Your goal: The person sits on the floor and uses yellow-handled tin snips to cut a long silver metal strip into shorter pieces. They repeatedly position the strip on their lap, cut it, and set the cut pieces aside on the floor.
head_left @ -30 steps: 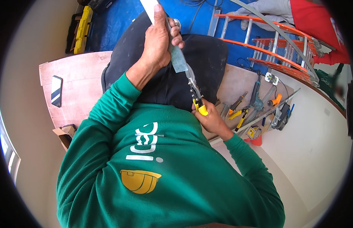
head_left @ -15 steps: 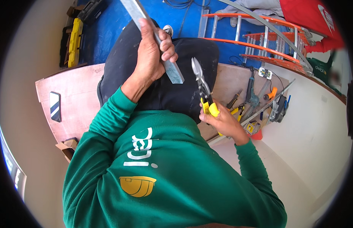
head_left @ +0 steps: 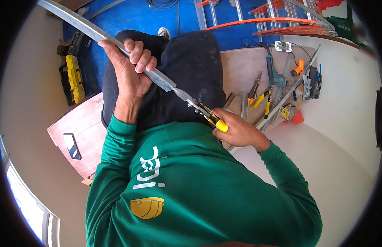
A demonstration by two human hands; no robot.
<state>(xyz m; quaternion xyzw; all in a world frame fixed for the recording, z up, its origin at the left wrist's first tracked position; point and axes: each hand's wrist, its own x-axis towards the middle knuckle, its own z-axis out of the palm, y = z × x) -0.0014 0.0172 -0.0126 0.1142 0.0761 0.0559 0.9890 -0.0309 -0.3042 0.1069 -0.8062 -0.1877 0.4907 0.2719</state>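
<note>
My left hand (head_left: 131, 68) is wrapped around a long galvanised metal profile (head_left: 86, 29), which slants from the upper left down over my lap. In my right hand (head_left: 238, 129) are tin snips (head_left: 190, 100) with yellow handles, closed in my grip. Their blade tips meet the lower end of the profile, near its edge. Whether the metal lies between the blades cannot be made out clearly. My dark-trousered legs are beneath both.
A wooden board (head_left: 236, 68) under me holds pliers (head_left: 255, 86), a teal power tool (head_left: 274, 74) and metal strips at right. A phone (head_left: 71, 146) lies at left. Beyond are an orange-railed ladder (head_left: 257, 20), a yellow case (head_left: 75, 78) and a blue floor covering (head_left: 129, 16).
The profile has swung to a flatter slant and moved left with my left hand. My right hand has turned the snips, bringing their tips to the profile's end. The view has shifted too.
</note>
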